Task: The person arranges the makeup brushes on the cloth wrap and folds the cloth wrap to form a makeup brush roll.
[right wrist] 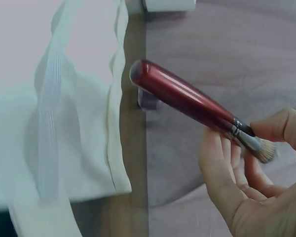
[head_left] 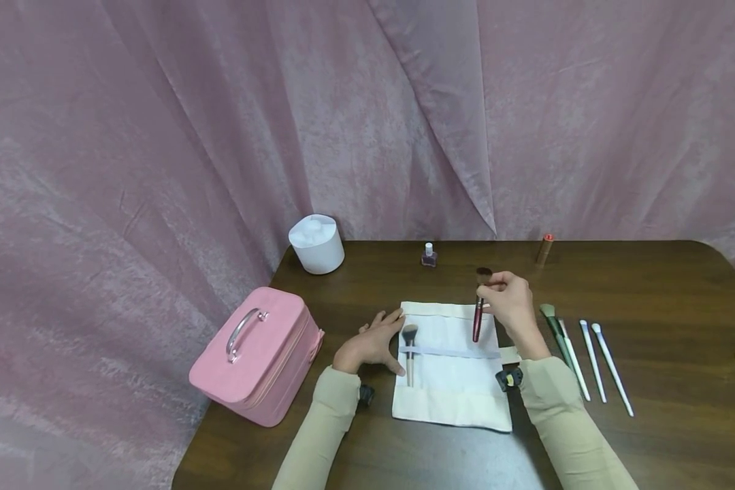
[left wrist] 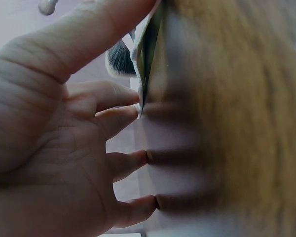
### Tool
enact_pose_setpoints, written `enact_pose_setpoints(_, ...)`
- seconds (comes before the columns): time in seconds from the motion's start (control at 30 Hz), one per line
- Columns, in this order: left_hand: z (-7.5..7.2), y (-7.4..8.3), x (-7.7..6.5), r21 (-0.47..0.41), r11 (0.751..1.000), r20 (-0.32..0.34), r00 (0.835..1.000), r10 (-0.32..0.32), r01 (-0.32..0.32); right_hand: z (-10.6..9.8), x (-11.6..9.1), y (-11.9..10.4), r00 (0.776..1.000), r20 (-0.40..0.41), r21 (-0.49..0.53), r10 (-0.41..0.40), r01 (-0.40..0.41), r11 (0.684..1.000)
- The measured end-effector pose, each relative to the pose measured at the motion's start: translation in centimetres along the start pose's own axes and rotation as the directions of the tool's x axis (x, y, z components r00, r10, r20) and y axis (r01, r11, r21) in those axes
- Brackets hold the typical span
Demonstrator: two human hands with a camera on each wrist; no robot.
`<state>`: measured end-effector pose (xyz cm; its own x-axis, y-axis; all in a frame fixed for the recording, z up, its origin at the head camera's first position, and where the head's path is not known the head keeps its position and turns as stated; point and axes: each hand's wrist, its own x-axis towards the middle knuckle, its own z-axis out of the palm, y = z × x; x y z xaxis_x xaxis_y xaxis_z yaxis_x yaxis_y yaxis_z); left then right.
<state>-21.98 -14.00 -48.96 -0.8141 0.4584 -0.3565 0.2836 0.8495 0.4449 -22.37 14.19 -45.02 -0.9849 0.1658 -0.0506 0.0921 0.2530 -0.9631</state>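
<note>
A white cloth brush roll [head_left: 450,407] lies unrolled on the table, an elastic band [head_left: 447,352] running across its middle. One makeup brush [head_left: 410,333] with dark bristles is tucked under the band at the left. My left hand [head_left: 372,344] rests at the roll's left edge, fingers spread, thumb over the cloth in the left wrist view. Over the roll's upper right part, my right hand [head_left: 510,301] pinches a red-handled makeup brush [right wrist: 182,98] near its metal collar. Its bristles point up and its handle end points down toward the cloth.
Several brushes, one a green brush [head_left: 557,333] and one a white brush [head_left: 612,367], lie right of the roll. A pink case [head_left: 251,347] stands left. Behind are a white tissue roll [head_left: 318,248], a nail polish bottle [head_left: 429,257] and a brown tube [head_left: 544,250].
</note>
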Motion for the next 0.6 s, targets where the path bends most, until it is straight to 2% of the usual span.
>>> enact_pose_setpoints(0.17,0.1,-0.1,-0.1,0.007,1.000,0.001,1.000,0.000,0.000,1.6,0.0,0.0,1.000,-0.023,0.135,-0.001,0.004,0.991)
enact_pose_setpoints(0.37,0.1,0.1,-0.1,0.011,1.000,0.004,1.000,0.010,-0.010,3.3,0.3,-0.1,0.999,-0.023,0.280,0.032,-0.024,0.960)
enact_pose_setpoints(0.6,0.1,0.1,-0.1,0.000,1.000,-0.010,1.000,-0.006,0.006,4.9,0.5,-0.2,0.997,0.032,0.313,0.065,-0.072,0.947)
